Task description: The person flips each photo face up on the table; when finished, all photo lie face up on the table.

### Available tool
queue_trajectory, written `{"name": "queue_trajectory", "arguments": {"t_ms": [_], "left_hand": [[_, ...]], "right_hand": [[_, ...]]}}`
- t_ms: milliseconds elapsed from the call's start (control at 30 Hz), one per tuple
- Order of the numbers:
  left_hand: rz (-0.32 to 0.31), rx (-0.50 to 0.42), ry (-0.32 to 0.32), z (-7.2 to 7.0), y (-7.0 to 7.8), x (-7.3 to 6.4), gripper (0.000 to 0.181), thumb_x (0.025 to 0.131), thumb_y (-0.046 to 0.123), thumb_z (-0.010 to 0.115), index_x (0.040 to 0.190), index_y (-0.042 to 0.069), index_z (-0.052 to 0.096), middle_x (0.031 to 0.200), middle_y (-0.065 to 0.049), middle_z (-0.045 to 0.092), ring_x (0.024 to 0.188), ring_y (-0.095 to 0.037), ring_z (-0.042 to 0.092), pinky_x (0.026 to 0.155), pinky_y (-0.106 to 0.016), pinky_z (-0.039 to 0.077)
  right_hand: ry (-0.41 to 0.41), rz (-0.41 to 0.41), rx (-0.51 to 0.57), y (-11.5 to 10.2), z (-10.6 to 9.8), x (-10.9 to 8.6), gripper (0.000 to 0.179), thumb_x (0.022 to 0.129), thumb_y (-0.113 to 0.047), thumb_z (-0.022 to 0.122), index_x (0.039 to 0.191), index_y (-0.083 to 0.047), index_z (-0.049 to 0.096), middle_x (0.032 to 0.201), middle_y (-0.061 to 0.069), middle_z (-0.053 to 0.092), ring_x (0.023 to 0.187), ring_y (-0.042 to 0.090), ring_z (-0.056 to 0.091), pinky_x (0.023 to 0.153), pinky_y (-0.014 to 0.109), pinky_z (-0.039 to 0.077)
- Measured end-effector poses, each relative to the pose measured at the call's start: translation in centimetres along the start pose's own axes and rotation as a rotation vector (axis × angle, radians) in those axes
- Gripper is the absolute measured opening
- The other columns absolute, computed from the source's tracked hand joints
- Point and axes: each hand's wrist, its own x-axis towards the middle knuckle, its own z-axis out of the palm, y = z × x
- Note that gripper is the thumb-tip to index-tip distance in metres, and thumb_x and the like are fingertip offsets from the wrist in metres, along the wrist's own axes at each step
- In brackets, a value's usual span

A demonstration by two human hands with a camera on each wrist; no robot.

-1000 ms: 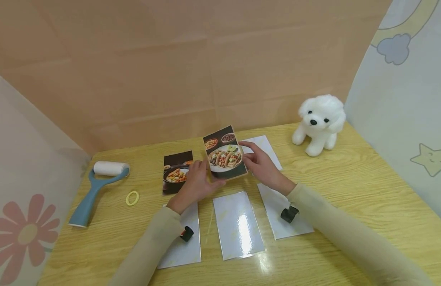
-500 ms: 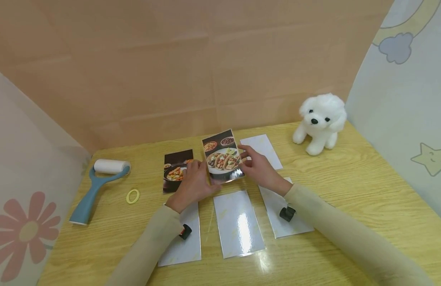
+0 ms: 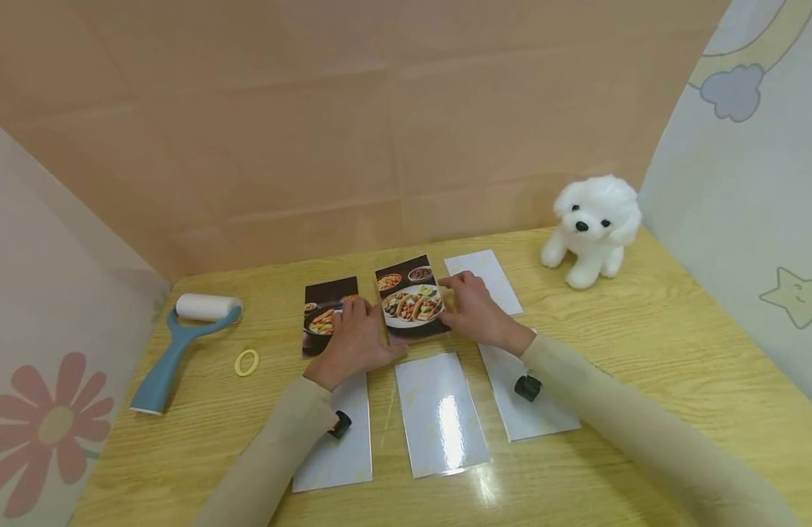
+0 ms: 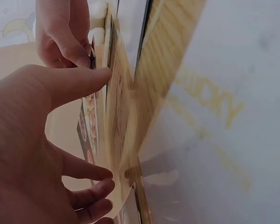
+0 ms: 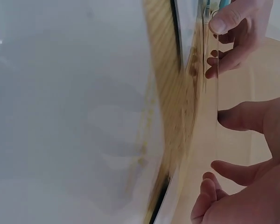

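A glossy photo card of tacos [image 3: 411, 301] lies close over the table at its back middle, picture up. My left hand [image 3: 355, 337] holds it at the left side and near corner, thumb spread along the near edge. At the card's right edge, my right hand [image 3: 477, 311] grips with thumb and fingers. The left wrist view catches the taco card [image 4: 91, 112] nearly edge-on between both hands. Beside it on the left is a second photo card [image 3: 322, 322] showing a food dish, partly covered by my left hand.
Several white-backed cards lie around: one in the near middle [image 3: 439, 417], another under the right forearm [image 3: 511, 395], one under the left forearm [image 3: 347, 454], and one at the back [image 3: 488, 278]. A blue lint roller [image 3: 169, 359], a yellow ring [image 3: 246, 362] and a white plush dog [image 3: 593, 230] stand aside.
The taco card, earlier raised and tilted, has come down flatter toward the table beside the other photo card. My right hand has lowered with it; the left has barely shifted.
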Motion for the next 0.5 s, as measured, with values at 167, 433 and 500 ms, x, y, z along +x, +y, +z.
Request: {"name": "queue_trajectory", "arguments": {"t_ms": [167, 433, 500], "left_hand": [[-0.008, 0.037, -0.015, 0.2, -0.1, 0.2, 0.091, 0.082, 0.063, 0.072, 0.143, -0.002, 0.053, 0.137, -0.027, 0.043, 0.136, -0.047, 0.025, 0.104, -0.065, 0.026], [-0.032, 0.073, -0.021, 0.2, 0.0, 0.5, 0.090, 0.081, 0.064, 0.073, 0.138, -0.004, 0.056, 0.139, -0.028, 0.041, 0.133, -0.045, 0.026, 0.104, -0.063, 0.027], [-0.035, 0.082, -0.020, 0.2, 0.0, 0.6, 0.090, 0.081, 0.064, 0.074, 0.137, -0.004, 0.056, 0.138, -0.027, 0.042, 0.132, -0.045, 0.026, 0.103, -0.062, 0.028]], "right_hand": [[-0.024, 0.041, -0.059, 0.4, 0.3, 0.5, 0.059, 0.087, -0.018, 0.074, 0.136, 0.007, 0.055, 0.134, 0.030, 0.043, 0.121, 0.044, 0.039, 0.097, 0.059, 0.030], [-0.053, 0.119, -0.114, 0.7, 0.8, 1.2, 0.057, 0.087, -0.024, 0.076, 0.135, 0.002, 0.059, 0.139, 0.029, 0.043, 0.127, 0.046, 0.038, 0.100, 0.061, 0.030], [-0.060, 0.138, -0.111, 0.5, 0.9, 1.3, 0.056, 0.088, -0.024, 0.076, 0.135, 0.001, 0.059, 0.139, 0.028, 0.043, 0.128, 0.045, 0.037, 0.101, 0.061, 0.029]]}}
